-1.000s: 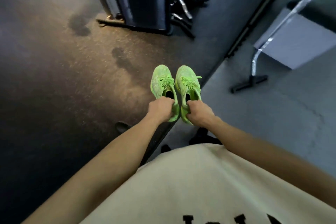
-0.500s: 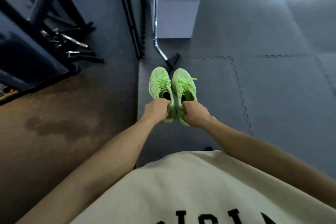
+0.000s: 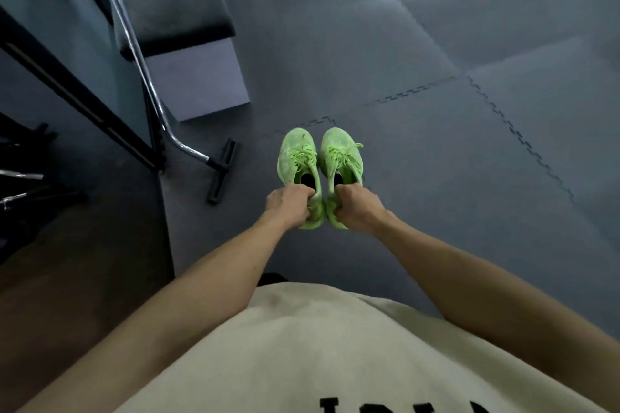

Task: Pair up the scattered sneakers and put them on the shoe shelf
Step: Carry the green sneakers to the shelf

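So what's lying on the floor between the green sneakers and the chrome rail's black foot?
Nothing: in the head view, only bare grey floor mat separates the green sneakers from the black foot.

Two neon-green laced sneakers — left one point(image 3: 298, 157), right one point(image 3: 341, 154) — side by side, toes forward, held aloft

I read this as a gym or training room. The floor is dark grey interlocking foam mats point(image 3: 436, 43) with jigsaw seams. At my left stands a padded black-topped box point(image 3: 188, 54) behind a chromed steel tube frame with a black rubber foot point(image 3: 188, 147), and more dark metal equipment point(image 3: 20, 184) sits beside it.
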A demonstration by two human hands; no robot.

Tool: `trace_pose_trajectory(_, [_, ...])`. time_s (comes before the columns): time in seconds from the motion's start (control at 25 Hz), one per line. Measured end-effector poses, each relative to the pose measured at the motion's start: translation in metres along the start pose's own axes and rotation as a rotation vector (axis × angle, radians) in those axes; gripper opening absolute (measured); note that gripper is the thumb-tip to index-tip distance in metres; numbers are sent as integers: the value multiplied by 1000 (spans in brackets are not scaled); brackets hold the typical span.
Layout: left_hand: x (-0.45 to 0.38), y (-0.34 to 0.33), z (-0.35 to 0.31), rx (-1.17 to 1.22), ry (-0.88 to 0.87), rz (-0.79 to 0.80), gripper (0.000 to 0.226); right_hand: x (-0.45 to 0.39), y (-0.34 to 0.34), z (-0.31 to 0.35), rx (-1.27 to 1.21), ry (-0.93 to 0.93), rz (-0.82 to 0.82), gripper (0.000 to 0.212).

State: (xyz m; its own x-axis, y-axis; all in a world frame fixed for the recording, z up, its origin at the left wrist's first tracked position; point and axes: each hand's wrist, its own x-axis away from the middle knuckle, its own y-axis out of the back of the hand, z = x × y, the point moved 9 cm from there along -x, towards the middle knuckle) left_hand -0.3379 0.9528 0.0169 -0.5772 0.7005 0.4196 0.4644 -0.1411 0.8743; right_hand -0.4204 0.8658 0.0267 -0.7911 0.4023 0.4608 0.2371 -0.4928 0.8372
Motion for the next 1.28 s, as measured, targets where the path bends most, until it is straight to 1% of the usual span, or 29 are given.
trace_pose_trajectory(0.16, [-72,16,-28,-20,-20,1,21,-49,31,-44,-45,-19,-57,7])
trace_pose_trajectory(0.32, [-161,34,-42,3,-31,44,31,-125,65,-84,-71,-69,-59,9])
trace_pose_trajectory(0.36, [-181,40,-46,5,-43,51,29,-145,74,-90,-69,-75,-53,11])
trace_pose_trajectory(0.44, [-238,63,-51,-4,-65,59,23,-195,101,-106,-95,-101,-62,12])
trace_pose_trajectory(0.48, [-266,75,-52,-4,-70,68,24,-217,115,-112,-103,-115,-62,11])
trace_pose_trajectory(0.6, [-339,121,-64,-12,-95,41,35,-280,166,-127,-129,-131,-69,9])
trace_pose_trajectory(0.68, [-384,144,-70,-39,-96,72,37,-317,198,-138,-145,-144,-89,10])
trace_pose_trajectory(0.92, [-539,205,-104,-69,-105,73,26,-452,281,-194,-194,-130,-98,13])
trace_pose_trajectory(1.08, [-645,248,-137,-47,-68,75,29,-544,353,-243,-180,-99,-112,12])
trace_pose_trajectory(1.28, [-752,310,-172,-20,-17,36,16,-654,442,-285,-104,-32,-69,11])
